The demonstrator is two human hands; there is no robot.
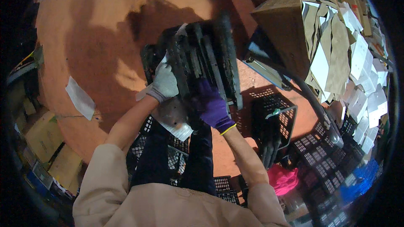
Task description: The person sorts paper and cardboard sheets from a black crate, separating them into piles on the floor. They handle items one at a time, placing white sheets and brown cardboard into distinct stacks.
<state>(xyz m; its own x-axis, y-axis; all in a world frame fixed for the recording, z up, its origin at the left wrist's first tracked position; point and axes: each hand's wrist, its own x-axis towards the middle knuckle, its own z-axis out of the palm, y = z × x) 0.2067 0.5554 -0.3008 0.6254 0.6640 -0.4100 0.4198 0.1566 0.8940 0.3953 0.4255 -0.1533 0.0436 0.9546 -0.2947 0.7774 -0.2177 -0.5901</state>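
My left hand [165, 81], in a white-grey knit glove, has its fingers bent around the edge of a white sheet at the left side of a dark stack. My right hand [213, 104], in a purple glove with a yellow cuff edge, lies on the stack's near right part; it is blurred and its fingertips are hard to make out. The dark, flat, long pieces [202, 53] stand side by side in front of me; their exact kind is unclear. A translucent white wrapping sheet [178, 130] hangs below them, over my legs.
A large cardboard box [284, 28] filled with paper and card stands at the upper right, beside white sheets [359, 56]. Black plastic crates [292, 123] stand at the right. A white sheet [80, 99] lies on the orange floor. Cardboard boxes [44, 135] are at the left.
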